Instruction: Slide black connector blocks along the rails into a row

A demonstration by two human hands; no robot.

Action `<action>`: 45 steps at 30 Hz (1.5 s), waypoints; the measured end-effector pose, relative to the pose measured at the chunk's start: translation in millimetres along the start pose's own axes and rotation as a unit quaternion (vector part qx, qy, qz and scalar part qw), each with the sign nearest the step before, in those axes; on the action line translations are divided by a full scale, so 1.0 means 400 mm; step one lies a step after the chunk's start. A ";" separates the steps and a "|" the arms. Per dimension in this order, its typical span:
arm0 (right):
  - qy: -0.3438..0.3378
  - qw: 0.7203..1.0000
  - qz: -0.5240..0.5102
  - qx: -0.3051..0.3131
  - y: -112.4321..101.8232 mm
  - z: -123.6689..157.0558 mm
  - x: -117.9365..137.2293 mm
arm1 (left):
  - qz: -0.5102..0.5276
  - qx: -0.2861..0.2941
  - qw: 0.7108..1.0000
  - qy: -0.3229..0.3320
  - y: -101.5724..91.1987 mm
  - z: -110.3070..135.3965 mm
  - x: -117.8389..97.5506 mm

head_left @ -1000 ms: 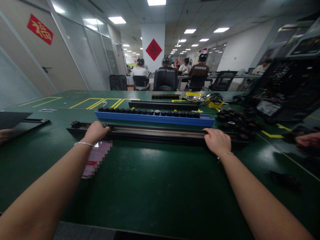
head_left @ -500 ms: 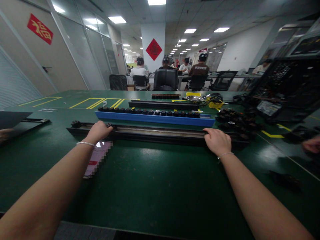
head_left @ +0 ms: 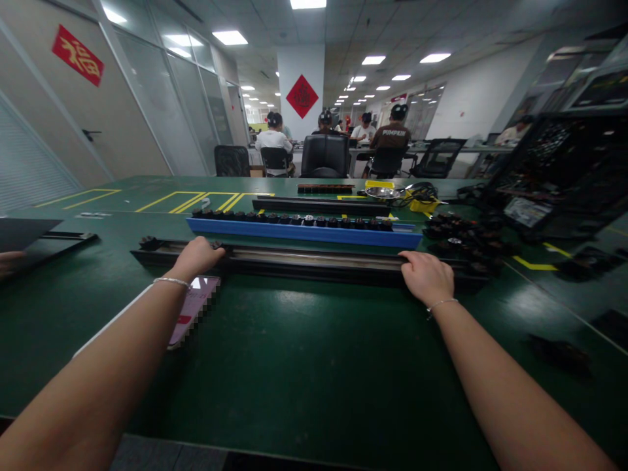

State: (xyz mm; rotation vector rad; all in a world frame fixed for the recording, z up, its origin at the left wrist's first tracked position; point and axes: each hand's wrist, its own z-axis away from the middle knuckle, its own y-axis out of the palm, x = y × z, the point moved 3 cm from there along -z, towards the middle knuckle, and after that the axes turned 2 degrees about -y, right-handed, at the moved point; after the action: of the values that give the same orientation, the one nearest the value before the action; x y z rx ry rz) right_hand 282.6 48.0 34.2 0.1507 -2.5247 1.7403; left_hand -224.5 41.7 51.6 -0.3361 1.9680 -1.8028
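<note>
A long black channel (head_left: 314, 260) with a pale metal strip inside lies across the table before me. My left hand (head_left: 197, 256) is closed on it towards the left end, and a small dark part shows beside the fingers. Towards the right end, my right hand (head_left: 428, 275) grips the same channel, thumb and fingers over its edge. One small black block (head_left: 148, 242) sits at the channel's left tip. Just behind lies a blue channel (head_left: 304, 233) carrying a row of small black blocks. A phone (head_left: 199, 301) with a pinkish screen rests partly under my left forearm.
Loose black parts (head_left: 466, 239) are heaped at the right. Farther back are another black channel (head_left: 321, 207) and a metal bowl (head_left: 383, 193). Another person's hand (head_left: 10, 261) is at the left edge by a dark panel (head_left: 29, 235). A dark part (head_left: 559, 353) lies front right.
My left hand has shifted slightly right along the channel; my right hand stays put. A white edge now shows beside my left forearm. Another person's hand at the right edge has left view.
</note>
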 end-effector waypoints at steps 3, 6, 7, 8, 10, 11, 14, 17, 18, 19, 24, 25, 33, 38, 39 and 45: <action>-0.001 1.000 0.001 0.002 -0.001 0.000 0.000 | 0.004 0.000 1.000 -0.006 0.001 0.002 -0.004; -0.004 1.000 -0.001 0.002 0.001 0.001 -0.002 | 0.008 0.002 1.000 -0.012 0.001 0.005 -0.008; -0.004 1.000 -0.001 0.002 0.001 0.001 -0.003 | 0.009 0.003 1.000 -0.013 0.001 0.006 -0.010; -0.003 1.000 -0.001 0.000 0.002 0.001 -0.003 | 0.009 0.004 1.000 -0.014 0.001 0.007 -0.011; -0.004 1.000 0.000 -0.001 0.002 0.001 -0.004 | 0.011 0.006 1.000 -0.014 0.000 0.008 -0.015; -0.004 1.000 -0.001 -0.001 0.002 0.000 -0.004 | 0.012 0.008 1.000 -0.013 0.000 0.009 -0.017; -0.005 1.000 0.000 0.001 0.000 0.000 -0.004 | 0.015 0.012 1.000 -0.011 0.000 0.012 -0.022; -0.004 1.000 0.003 0.004 0.000 -0.001 -0.003 | 0.019 0.012 1.000 -0.015 -0.001 0.018 -0.027; -0.004 1.000 0.003 0.004 0.000 -0.001 -0.003 | 0.020 0.011 1.000 -0.019 -0.001 0.020 -0.029; -0.004 1.000 0.003 0.004 0.001 -0.002 -0.004 | 0.023 0.009 0.999 -0.022 -0.001 0.023 -0.032; -0.002 1.000 0.001 0.001 0.004 -0.001 -0.005 | 0.029 -0.011 0.998 -0.050 0.009 0.045 -0.058; -0.002 1.000 0.001 0.000 0.004 -0.001 -0.006 | 0.038 -0.025 0.997 -0.061 0.010 0.051 -0.064; -0.004 1.000 0.002 -0.001 0.007 -0.005 -0.010 | 0.069 -0.081 0.991 -0.079 0.020 0.095 -0.106; -0.006 1.000 0.000 -0.002 0.007 -0.005 -0.007 | 0.054 -0.142 0.986 -0.071 0.038 0.111 -0.120; -0.007 1.000 0.000 -0.002 0.007 -0.005 -0.007 | 0.050 -0.151 0.985 -0.070 0.042 0.113 -0.122; -0.004 1.000 0.004 -0.001 0.006 -0.006 -0.003 | 0.045 -0.164 0.984 -0.061 0.055 0.116 -0.123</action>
State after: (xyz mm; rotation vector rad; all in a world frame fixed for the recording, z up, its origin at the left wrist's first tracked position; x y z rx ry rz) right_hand 283.3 51.4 32.7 0.1484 -2.5342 1.7441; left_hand -156.7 26.5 35.7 -0.4409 2.1523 -1.3672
